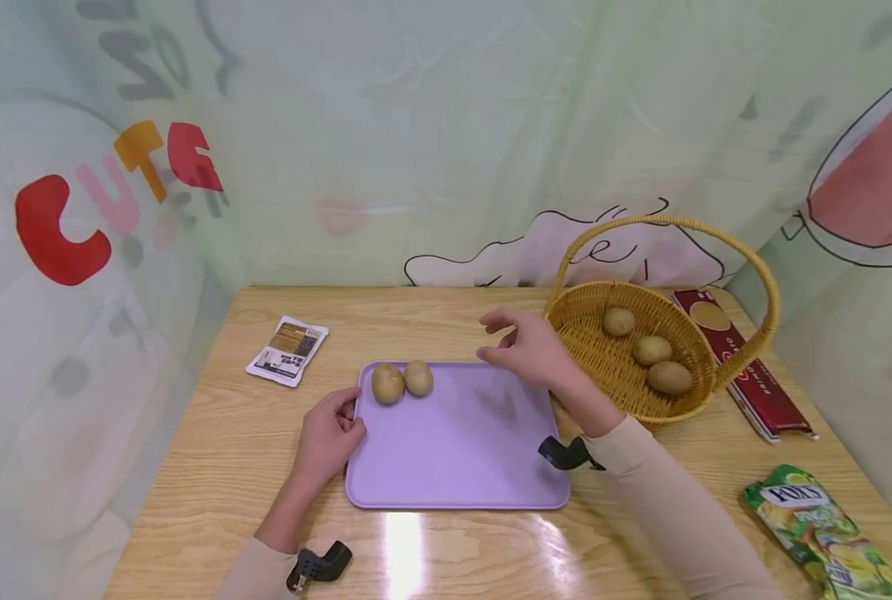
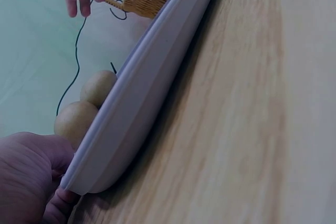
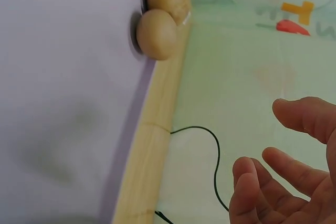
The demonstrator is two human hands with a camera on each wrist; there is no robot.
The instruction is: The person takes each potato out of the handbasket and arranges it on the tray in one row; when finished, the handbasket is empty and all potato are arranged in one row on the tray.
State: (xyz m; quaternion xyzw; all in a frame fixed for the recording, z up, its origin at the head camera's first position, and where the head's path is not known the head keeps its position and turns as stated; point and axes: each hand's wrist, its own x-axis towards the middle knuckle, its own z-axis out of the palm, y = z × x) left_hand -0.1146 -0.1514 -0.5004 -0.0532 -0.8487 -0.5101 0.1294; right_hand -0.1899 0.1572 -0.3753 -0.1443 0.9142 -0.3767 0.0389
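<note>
A purple tray [image 1: 461, 450] lies on the wooden table, and two potatoes [image 1: 388, 384] sit side by side in its far left corner. My left hand [image 1: 328, 437] grips the tray's left rim, thumb on top and fingers at the underside, as the left wrist view shows. Above the tray's far right corner hovers my right hand [image 1: 528, 348], its fingers spread and loosely bent with nothing between them. Just right of it stands a wicker basket [image 1: 592, 358] with a tall handle, holding three potatoes [image 1: 669, 377].
A small white-and-brown packet [image 1: 288, 351] lies behind the tray on the left. Beyond the basket is a long dark red package [image 1: 761, 392]. A green Fox's candy bag [image 1: 829, 533] lies at the near right. A printed curtain [image 1: 386, 167] hangs behind the table.
</note>
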